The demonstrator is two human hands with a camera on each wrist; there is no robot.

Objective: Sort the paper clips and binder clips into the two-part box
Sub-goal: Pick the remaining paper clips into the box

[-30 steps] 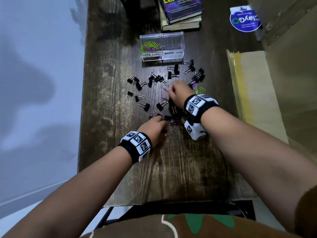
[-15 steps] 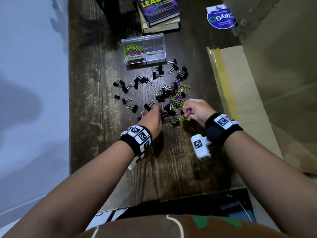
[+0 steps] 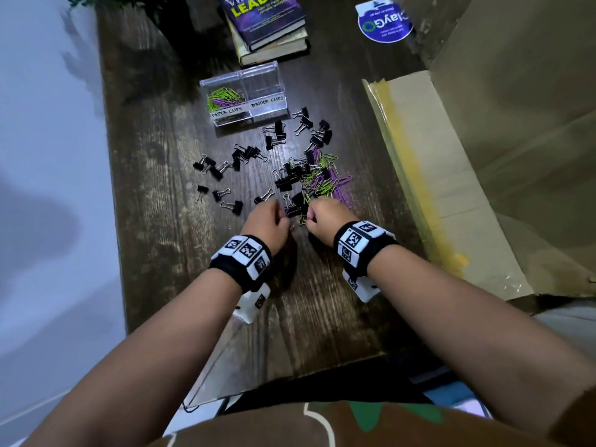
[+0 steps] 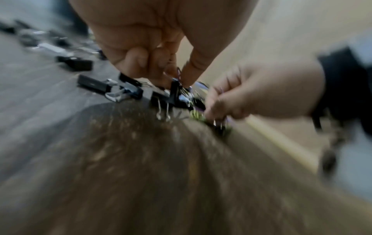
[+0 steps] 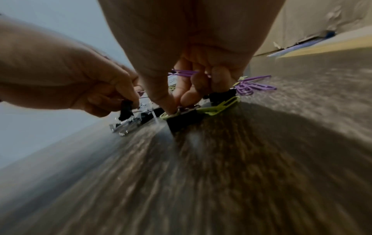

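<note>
a: where are the hands?
b: both down at the near edge of the heap on the wooden table (image 3: pixel 180 240). the left hand (image 3: pixel 267 224) has its fingers curled, thumb and fingertips pinching a black binder clip (image 4: pixel 174 91) — the left wrist view is blurred but shows that much.
a: and the right?
b: the right hand (image 3: pixel 325 221) is curled too. purple paper clips (image 5: pixel 184 73) are tucked under its bent fingers, and its thumb and forefinger are pressed down where a green paper clip (image 5: pixel 220 106) lies against another black binder clip (image 5: pixel 184 119).
a: the box?
b: the clear two-part box (image 3: pixel 244 97) stands farther back on the table, well apart from the hands. its left half, labelled paper clips, holds green and purple ones; i can't see anything in the binder clips half.
a: what's loose?
b: scattered binder clips (image 3: pixel 232 206) between box and hands, and a tangle of green and purple paper clips (image 3: pixel 325 180) to the right — just beside a cardboard flap (image 3: pixel 429 188). books (image 3: pixel 267 25) lie behind the box.
</note>
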